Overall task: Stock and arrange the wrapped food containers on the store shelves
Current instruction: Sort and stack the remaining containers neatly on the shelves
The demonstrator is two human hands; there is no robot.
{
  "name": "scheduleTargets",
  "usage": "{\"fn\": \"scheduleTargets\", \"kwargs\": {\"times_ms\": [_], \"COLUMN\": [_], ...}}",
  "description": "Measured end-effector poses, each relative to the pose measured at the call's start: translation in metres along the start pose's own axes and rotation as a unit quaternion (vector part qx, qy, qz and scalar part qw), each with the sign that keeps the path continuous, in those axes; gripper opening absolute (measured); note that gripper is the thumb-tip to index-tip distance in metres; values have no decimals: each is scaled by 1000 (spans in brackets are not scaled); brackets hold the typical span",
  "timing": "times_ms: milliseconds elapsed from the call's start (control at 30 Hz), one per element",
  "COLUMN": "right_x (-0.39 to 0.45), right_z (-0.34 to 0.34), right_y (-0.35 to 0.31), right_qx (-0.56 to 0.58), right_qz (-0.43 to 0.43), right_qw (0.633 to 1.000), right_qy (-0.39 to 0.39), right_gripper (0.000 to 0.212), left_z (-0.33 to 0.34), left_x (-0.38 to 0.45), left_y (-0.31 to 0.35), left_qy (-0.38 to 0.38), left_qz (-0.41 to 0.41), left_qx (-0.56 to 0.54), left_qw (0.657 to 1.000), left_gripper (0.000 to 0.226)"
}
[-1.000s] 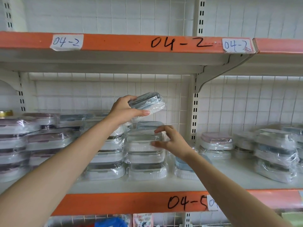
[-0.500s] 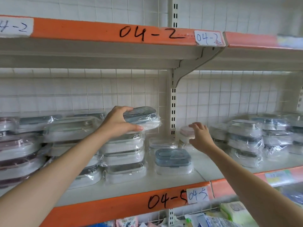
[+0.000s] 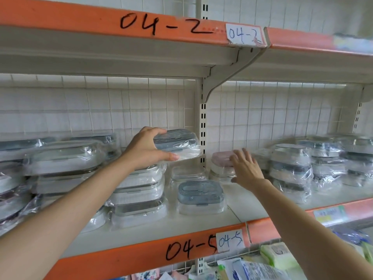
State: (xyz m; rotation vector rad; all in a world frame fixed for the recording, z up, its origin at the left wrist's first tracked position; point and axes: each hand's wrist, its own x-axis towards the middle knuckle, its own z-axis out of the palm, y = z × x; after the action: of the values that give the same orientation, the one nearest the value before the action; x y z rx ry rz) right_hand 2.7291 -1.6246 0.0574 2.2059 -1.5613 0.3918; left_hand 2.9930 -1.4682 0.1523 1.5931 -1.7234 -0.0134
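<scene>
Left hand (image 3: 144,149) gripped a blue-lidded wrapped container (image 3: 177,143), held above the stack (image 3: 139,190) left of the shelf upright (image 3: 202,126). Right hand (image 3: 246,168), fingers spread and holding nothing, was at a pink-lidded container (image 3: 222,159) right of the upright; contact unclear.

Stacked containers (image 3: 137,190) left on the shelf (image 3: 153,229); single container (image 3: 200,197) right of them; more stacks (image 3: 290,168) far right.

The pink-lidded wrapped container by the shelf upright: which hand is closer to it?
Right. The right hand spreads open at the pink-lidded wrapped container; the left hand grips a blue-lidded wrapped container beyond the upright.
</scene>
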Motion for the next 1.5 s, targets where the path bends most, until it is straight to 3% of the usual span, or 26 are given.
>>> {"fn": "scheduleTargets", "kwargs": {"times_ms": [67,267,400,500,767,867,1000,1100,1300,1400,1500], "right_x": [1,14,12,3,-29,-41,-56,-61,-58,-53,-45], "right_z": [3,-10,-37,-64,-100,-104,-108,-113,-132,-141,-141], "right_y": [1,0,9,20,43,43,36,18,-59,-87,-104], "right_qx": [40,-23,131,213,208,191,182,157,118,122,138], "right_qz": [12,-1,88,141,160,156,115,15,-145,-195,-220], "right_qw": [999,999,982,959,954,960,964,972,946,935,943], "right_qy": [-8,44,100,120,145,136,155,176,264,270,208], "right_gripper": [76,60,42,40,44,45,45,51,50,58,87], "left_z": [1,-5,4,32,156,173,141,87,-8,-28,-51], "left_x": [0,-2,-2,-1,-2,-2,-2,-9,-23,-30,-39], "left_y": [4,4,9,24,70,76,69,57,40,23,2], "left_qy": [-4,-10,-6,-36,-148,-166,-112,-49,-111,-56,12], "left_qz": [8,-3,-14,-5,-9,6,1,-20,-57,-72,-69], "left_qx": [1,22,21,2,-14,-11,-68,-126,-239,-218,-199], "left_qw": [1000,1000,1000,999,989,986,991,991,963,972,977], "left_gripper": [86,85,86,86,81,94,103,105,138,102,72]}}
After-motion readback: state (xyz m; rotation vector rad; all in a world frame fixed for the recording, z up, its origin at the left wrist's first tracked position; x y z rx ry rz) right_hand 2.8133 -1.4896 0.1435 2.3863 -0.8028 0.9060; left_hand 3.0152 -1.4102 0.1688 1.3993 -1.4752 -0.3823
